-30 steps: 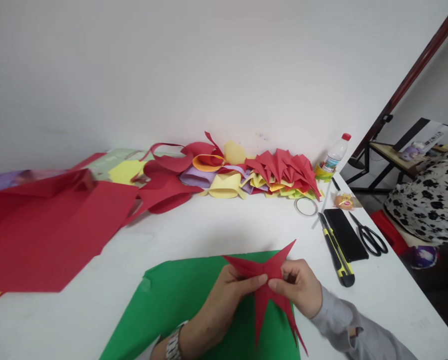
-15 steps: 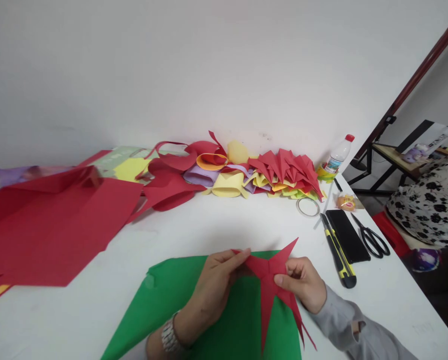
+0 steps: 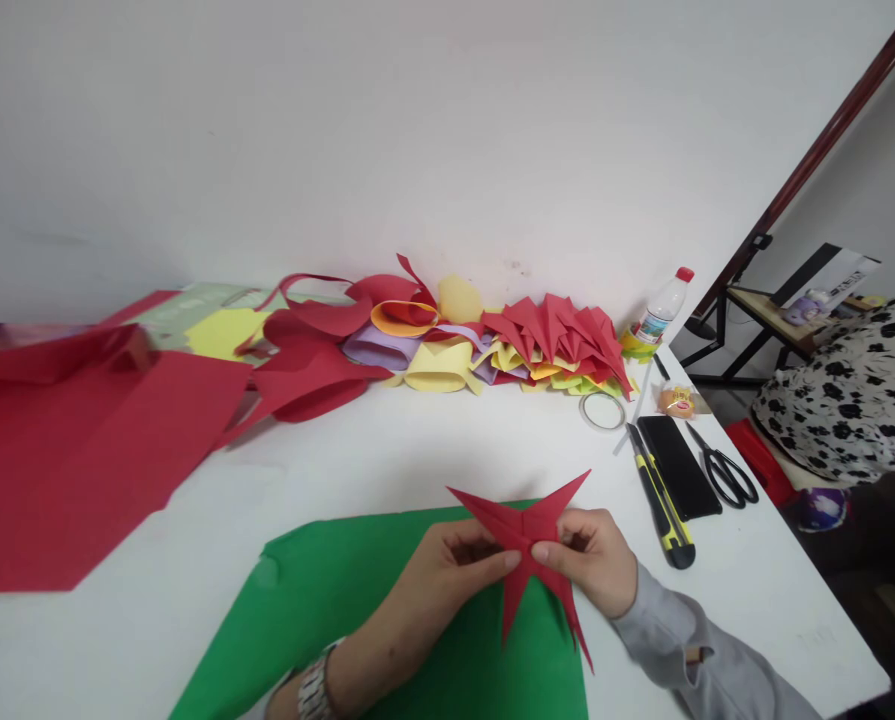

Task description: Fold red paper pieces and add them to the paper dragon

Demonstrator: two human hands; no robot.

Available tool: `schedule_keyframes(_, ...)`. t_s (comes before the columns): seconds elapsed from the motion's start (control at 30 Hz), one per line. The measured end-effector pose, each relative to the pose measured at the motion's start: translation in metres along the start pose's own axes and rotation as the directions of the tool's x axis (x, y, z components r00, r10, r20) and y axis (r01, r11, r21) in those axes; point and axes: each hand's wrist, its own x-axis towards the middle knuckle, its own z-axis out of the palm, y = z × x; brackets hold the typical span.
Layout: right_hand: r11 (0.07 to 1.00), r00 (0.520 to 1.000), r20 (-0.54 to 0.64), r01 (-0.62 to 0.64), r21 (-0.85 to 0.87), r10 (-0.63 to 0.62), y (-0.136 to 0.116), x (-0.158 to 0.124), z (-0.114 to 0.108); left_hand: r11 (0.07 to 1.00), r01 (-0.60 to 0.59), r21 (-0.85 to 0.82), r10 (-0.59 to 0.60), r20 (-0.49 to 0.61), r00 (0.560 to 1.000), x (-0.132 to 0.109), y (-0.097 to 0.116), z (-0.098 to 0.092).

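Note:
A folded red paper star (image 3: 523,525) with long pointed arms is held up between both hands, over a green paper sheet (image 3: 342,575). My left hand (image 3: 443,570) is closed on its left side, the thumb pressed near the centre and the fingers behind. On the right side, my right hand (image 3: 593,560) pinches the star with its thumb in front; its other fingers are partly hidden by the paper. The green sheet lies on the white table (image 3: 432,440) below the hands.
Red paper (image 3: 94,450) covers the table's left. Along the wall lie red paper stars (image 3: 559,330) and yellow paper pieces (image 3: 439,365). At right are a tape roll (image 3: 602,411), utility knife (image 3: 661,495), black phone (image 3: 678,468), scissors (image 3: 724,470), wrapped snack (image 3: 676,402) and bottle (image 3: 663,310).
My left hand has shifted from the star's upper left arm to near its centre. The star has tilted, and its lower arms look shorter. The camera view has shifted slightly right.

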Motion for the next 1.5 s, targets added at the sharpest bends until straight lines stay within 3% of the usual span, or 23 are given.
schedule_keyframes(0.23,0.979,0.991,0.064,-0.13,0.154,0.121,-0.003,0.002,0.0,0.998,0.033,-0.047,-0.036,-0.049,0.998,0.0,-0.003,-0.002)
schedule_keyframes(0.4,0.973,0.991,0.089,-0.117,0.198,0.101,-0.007,0.003,0.002,0.997,0.05,-0.058,-0.054,-0.07,0.996,0.001,-0.001,-0.002)
schedule_keyframes(0.67,0.997,0.997,-0.08,0.001,0.082,0.006,-0.008,0.001,-0.001,0.996,-0.027,0.086,0.042,-0.178,0.983,-0.002,0.011,0.003)
schedule_keyframes(0.9,0.988,0.997,-0.054,-0.052,0.143,0.06,-0.012,0.005,-0.002,0.955,0.004,0.298,0.014,-0.06,0.998,-0.002,0.004,0.006)
schedule_keyframes(1.13,0.968,0.993,-0.002,-0.115,0.223,0.118,-0.008,0.007,-0.002,0.965,0.021,0.26,-0.007,-0.053,0.999,-0.001,0.004,0.004)
schedule_keyframes(1.5,0.965,0.993,0.001,-0.116,0.233,0.12,-0.007,0.008,-0.004,0.975,0.006,0.222,0.003,-0.043,0.999,-0.001,0.0,0.001)
